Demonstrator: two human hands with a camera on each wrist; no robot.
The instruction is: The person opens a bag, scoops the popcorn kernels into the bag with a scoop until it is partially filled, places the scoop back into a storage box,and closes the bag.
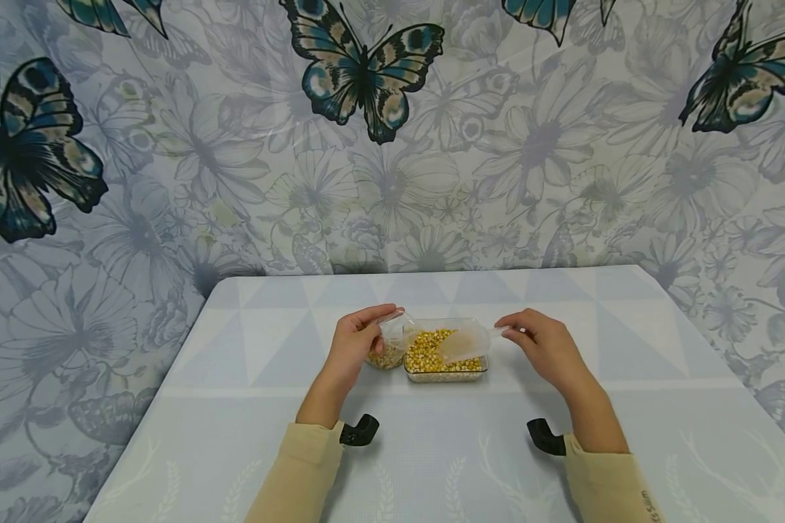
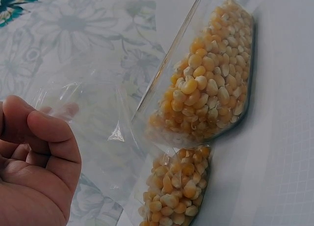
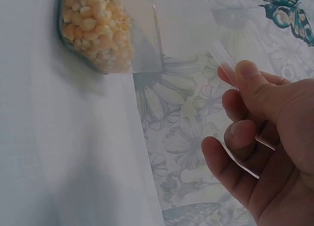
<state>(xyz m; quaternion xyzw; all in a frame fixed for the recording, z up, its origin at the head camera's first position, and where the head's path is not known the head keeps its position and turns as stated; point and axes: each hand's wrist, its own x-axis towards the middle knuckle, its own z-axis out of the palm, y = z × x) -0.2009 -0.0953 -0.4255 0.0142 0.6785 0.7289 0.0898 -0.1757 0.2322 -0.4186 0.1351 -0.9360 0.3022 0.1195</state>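
A clear glass container [image 1: 445, 376] on the table holds yellow corn kernels [image 2: 211, 84]. Close to its left side is a clear plastic bag [image 1: 399, 328] with more kernels [image 2: 174, 187] at its bottom. My left hand [image 1: 349, 347] pinches the bag's upper edge between thumb and fingers, and the bag's mouth leans toward the container. With thumb and forefinger, my right hand [image 1: 548, 350] pinches the thin handle [image 3: 223, 62] of a translucent white scoop [image 1: 464, 341]. The scoop's blade overlaps the kernels in the container in the head view.
The table [image 1: 425, 443] has a pale triangle-patterned cover. Behind it hangs a floral backdrop [image 1: 536, 189] with butterflies. A black wrist mount [image 1: 360, 431] sticks out at the left sleeve, another black mount [image 1: 546, 437] at the right.
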